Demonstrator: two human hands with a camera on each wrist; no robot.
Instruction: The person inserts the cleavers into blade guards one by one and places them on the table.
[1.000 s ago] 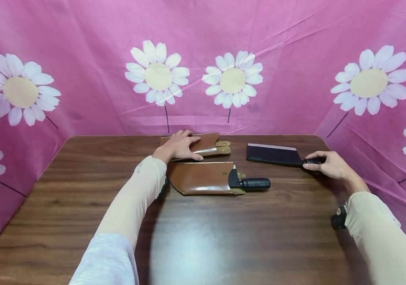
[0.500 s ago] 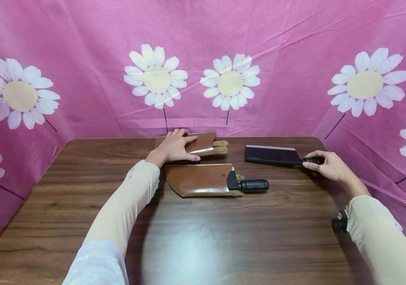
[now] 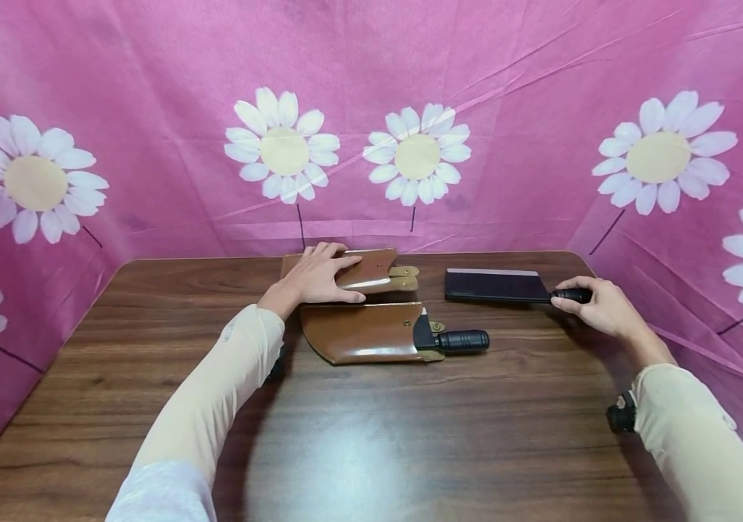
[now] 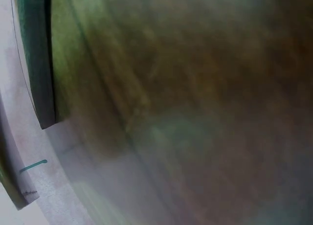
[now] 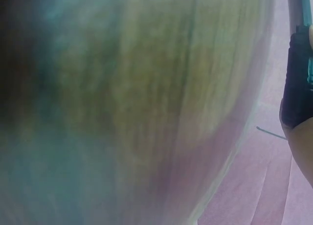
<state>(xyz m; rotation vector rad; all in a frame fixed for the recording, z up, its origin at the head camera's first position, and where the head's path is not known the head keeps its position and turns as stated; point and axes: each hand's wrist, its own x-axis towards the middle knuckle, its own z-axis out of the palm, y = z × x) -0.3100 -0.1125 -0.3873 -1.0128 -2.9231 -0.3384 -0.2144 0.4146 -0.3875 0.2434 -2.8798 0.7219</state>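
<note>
My left hand (image 3: 319,277) rests across the far brown leather knife sheath (image 3: 371,268), its fingers extended over the leather and the thumb towards the near edge. Two tan snap straps (image 3: 404,278) stick out at that sheath's right end. At the right, my right hand (image 3: 608,308) pinches the black handle (image 3: 570,295) of a cleaver between thumb and fingers. The cleaver's dark blade (image 3: 495,287) points left, with a pale edge along its far side. Part of the black handle (image 5: 297,83) shows at the edge of the right wrist view.
In front of the far sheath lies a second brown sheath (image 3: 361,333) holding a knife, whose black handle (image 3: 464,341) sticks out to the right. All lie on a brown wooden table (image 3: 358,420). A pink daisy-print cloth (image 3: 508,181) hangs around its back and sides.
My left forearm has shifted a little to the left, the hand staying on the far sheath. The right hand keeps its grip on the cleaver handle. The whole view has tilted slightly upward.
</note>
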